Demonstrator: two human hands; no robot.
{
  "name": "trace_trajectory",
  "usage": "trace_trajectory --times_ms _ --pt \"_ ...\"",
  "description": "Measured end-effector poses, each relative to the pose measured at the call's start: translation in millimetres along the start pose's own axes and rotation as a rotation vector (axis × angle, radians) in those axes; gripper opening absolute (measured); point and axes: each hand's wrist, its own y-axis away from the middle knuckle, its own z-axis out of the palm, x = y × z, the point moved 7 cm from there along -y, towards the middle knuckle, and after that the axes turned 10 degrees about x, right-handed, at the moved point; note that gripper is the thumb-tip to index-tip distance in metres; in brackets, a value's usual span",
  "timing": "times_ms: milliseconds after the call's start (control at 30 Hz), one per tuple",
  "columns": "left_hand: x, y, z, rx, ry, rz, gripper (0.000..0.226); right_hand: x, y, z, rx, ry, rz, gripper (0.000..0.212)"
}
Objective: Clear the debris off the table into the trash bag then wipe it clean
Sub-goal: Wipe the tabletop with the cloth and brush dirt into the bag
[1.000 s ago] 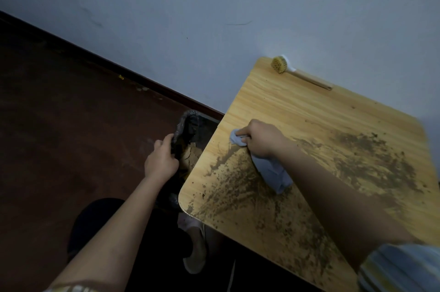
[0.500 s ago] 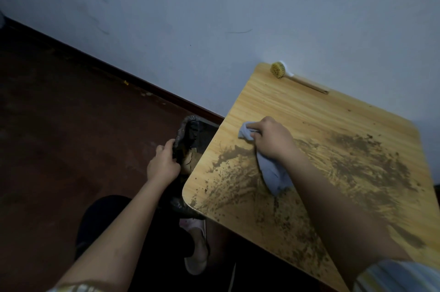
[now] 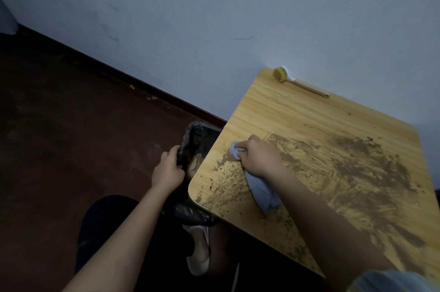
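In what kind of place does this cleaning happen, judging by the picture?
Probably a plain indoor room, perhaps in a home. A pale painted wall meets a dark reddish floor at a dark baseboard, and a small wooden table stands against the wall with a scrub brush on it.

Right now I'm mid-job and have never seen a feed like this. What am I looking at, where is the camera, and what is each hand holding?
There is no machine here: these are a person's two bare arms, filmed by one camera worn on the head, looking down. The right hand grips a blue-grey cloth pressed on a wooden table, near its left edge. Brown dirt is smeared across much of the top. The left hand holds the rim of a black trash bag, open just beside and below the table edge. A small scrub brush with a wooden handle lies at the far edge by the wall.
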Motion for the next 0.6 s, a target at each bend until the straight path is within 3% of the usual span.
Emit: trace_trajectory --times_ms 200,367,600 --pt "-2 14 -2 -0.003 0.009 0.002 0.058 -21 15 5 -0.036 -0.022 -0.104 0.016" --pt "-6 24 -5 0.004 0.0 0.002 0.058 -2 12 -16 0.112 -0.069 0.001 0.03" --pt "-9 35 -8 0.016 0.011 -0.034 0.057 3 15 -9 0.109 0.014 0.048 0.027"
